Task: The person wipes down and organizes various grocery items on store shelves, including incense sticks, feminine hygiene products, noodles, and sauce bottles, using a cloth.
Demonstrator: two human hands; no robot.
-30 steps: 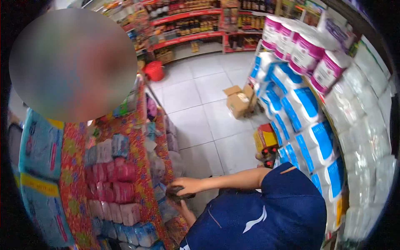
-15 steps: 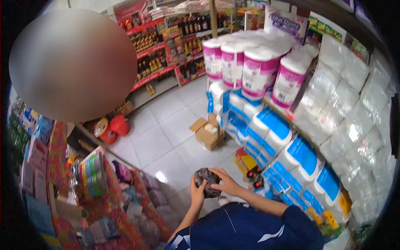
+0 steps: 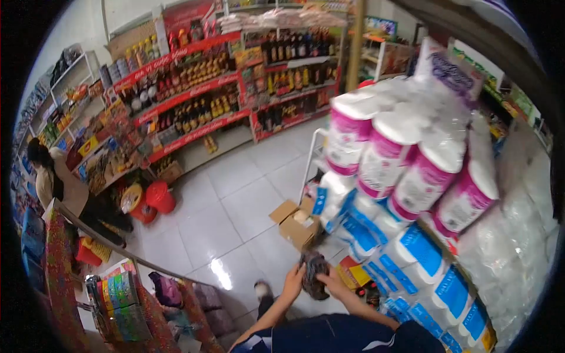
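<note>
Between my two hands is a dark, crumpled bundle (image 3: 314, 275) with a mottled pattern, like folded cloth or a soft packet; its exact kind is unclear. My left hand (image 3: 294, 283) grips its left side, thumb on top. On the opposite side my right hand (image 3: 333, 285) is closed around the edge, fingers partly hidden behind it. Both hands hold the bundle in front of my body, above the tiled floor. In this view its top overlaps the area just below an open cardboard box (image 3: 298, 228).
Stacked paper rolls in pink (image 3: 393, 154) and blue wrap (image 3: 421, 247) rise close on my right. A counter with colourful packs (image 3: 120, 300) stands at left. Tiled floor (image 3: 218, 200) runs between them toward bottle shelves (image 3: 200, 112). A person (image 3: 67, 182) stands at far left near red buckets (image 3: 160, 197).
My view has swung, and the hands with the bundle now appear further right and slightly lower. The bundle looks longer and narrower than before. My foot now shows below.
</note>
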